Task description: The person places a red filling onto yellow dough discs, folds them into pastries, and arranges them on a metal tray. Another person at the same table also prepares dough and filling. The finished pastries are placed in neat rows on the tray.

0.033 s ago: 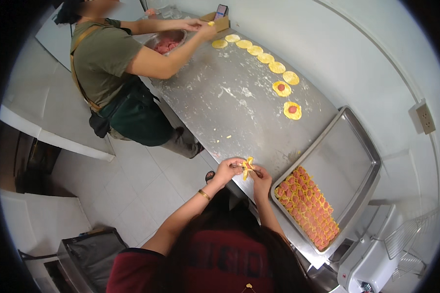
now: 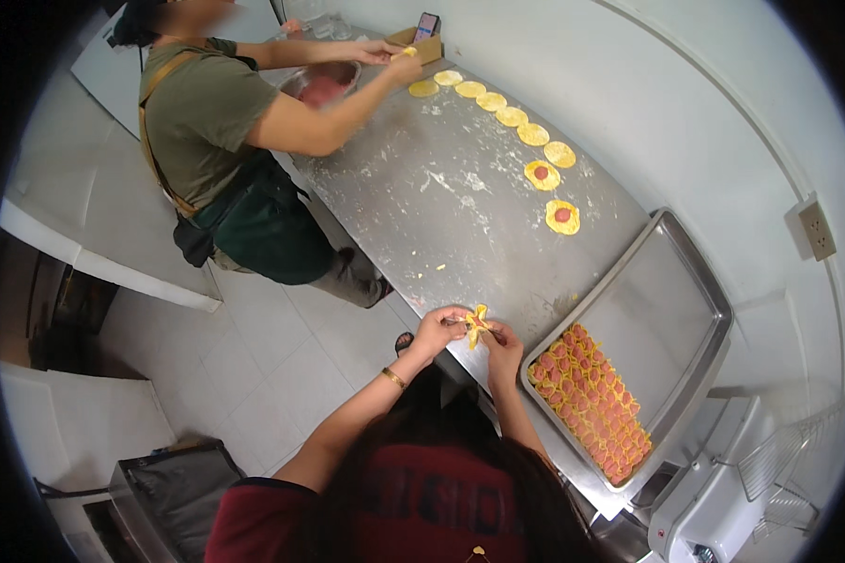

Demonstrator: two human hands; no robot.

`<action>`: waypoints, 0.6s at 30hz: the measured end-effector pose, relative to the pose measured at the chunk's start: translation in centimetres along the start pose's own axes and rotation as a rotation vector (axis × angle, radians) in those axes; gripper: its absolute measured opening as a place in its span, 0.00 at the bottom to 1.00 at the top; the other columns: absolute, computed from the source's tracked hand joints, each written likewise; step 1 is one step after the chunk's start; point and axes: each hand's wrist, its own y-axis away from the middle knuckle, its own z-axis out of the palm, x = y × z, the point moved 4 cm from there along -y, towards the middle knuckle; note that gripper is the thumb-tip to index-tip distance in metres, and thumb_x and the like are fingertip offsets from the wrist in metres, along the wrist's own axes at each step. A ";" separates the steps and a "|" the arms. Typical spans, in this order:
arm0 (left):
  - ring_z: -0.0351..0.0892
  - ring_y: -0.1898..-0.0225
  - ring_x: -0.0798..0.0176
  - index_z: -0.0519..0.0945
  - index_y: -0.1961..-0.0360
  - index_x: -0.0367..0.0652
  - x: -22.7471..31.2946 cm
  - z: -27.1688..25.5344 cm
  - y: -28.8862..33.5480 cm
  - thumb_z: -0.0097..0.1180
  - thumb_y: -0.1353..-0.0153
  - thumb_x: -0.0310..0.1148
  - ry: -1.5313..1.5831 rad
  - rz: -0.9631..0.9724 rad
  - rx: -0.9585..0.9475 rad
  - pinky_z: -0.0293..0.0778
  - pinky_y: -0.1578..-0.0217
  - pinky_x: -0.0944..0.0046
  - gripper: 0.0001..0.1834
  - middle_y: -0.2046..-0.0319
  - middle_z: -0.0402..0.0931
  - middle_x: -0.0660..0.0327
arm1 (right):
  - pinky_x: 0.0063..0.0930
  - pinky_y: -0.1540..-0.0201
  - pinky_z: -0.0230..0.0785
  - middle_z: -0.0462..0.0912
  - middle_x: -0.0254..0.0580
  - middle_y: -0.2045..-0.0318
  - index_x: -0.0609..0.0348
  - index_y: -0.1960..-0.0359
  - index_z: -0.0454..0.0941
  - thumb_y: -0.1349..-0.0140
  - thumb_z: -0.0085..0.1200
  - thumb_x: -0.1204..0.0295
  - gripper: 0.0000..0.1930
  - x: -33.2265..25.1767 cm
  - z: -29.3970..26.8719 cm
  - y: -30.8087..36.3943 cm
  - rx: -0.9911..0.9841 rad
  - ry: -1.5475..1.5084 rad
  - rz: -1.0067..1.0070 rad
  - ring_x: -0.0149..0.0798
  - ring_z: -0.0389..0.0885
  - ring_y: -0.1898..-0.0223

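Over the near edge of the metal table [image 2: 413,202], my left hand [image 2: 440,329] and my right hand [image 2: 505,353] pinch a dumpling [image 2: 477,325] from both sides. Its yellow wrapper is gathered into folded points around a pink filling. To the right of my hands, a deep metal tray [image 2: 667,251] holds tight rows of finished-looking dumplings [image 2: 591,403] with pink tops. Ahead lie a near yellow wrapper [image 2: 563,228] and a farther one [image 2: 532,178], each with a pink lump of filling at its centre. Several plain round wrappers [image 2: 560,154] run in a line beyond them.
At the far left a co-worker's hands [image 2: 406,68] hold a small yellow piece above the table. A metal bowl [image 2: 357,77] of pink filling stands by that person. A phone [image 2: 427,26] leans in a cardboard box [image 2: 430,47]. A white machine [image 2: 709,469] stands right of the tray.
The picture has shifted very slightly. My hands keep the same hold on the dumpling, and the wrappers and tray stay in place.
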 end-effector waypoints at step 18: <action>0.74 0.60 0.74 0.74 0.54 0.40 2.3 0.4 -0.1 0.57 0.44 0.19 0.050 0.029 -0.039 0.74 0.60 0.74 0.16 0.61 0.73 0.65 | 0.22 0.62 0.71 0.81 0.38 0.65 0.67 0.59 0.77 0.51 0.57 0.84 0.15 -2.4 -1.5 -2.1 -0.100 0.418 -0.098 0.29 0.79 0.65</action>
